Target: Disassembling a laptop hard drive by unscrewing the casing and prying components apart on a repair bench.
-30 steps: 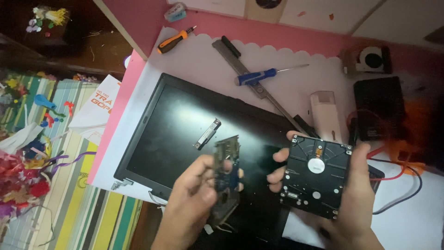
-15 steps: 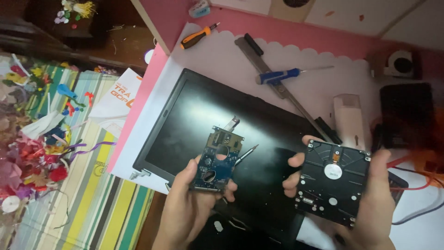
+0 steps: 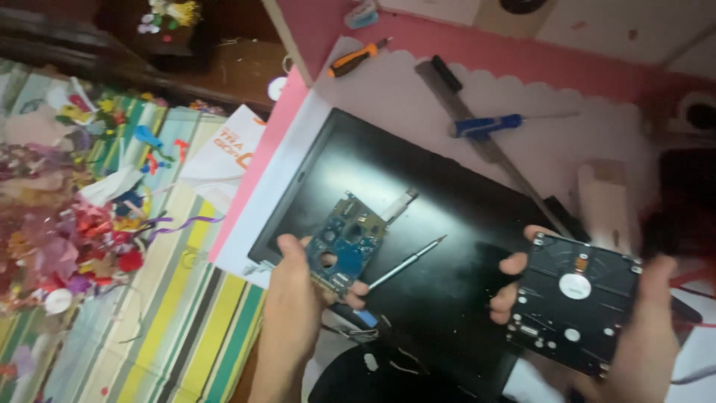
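Observation:
My left hand [image 3: 294,298] grips a small blue-green circuit board [image 3: 344,242] together with a thin screwdriver [image 3: 406,263] whose metal tip points up and to the right. My right hand [image 3: 641,336] holds a black hard drive [image 3: 574,302] by its edges, underside up, with a round white label in the middle. Both hands hover over a black laptop-like slab [image 3: 418,246] lying on a white sheet. A small silver strip [image 3: 401,203] rests on the slab just beyond the board.
A blue-handled screwdriver [image 3: 485,125], an orange-handled one [image 3: 352,61] and a long dark tool [image 3: 477,134] lie on the white scalloped mat [image 3: 537,149] over the pink surface. A white block [image 3: 608,201] stands at right. Striped cloth [image 3: 179,321] with colourful trinkets [image 3: 82,224] lies at left.
The view has shifted right and closer. My left hand turned the circuit board more face-up and lifted it slightly left. My right hand kept the hard drive steady.

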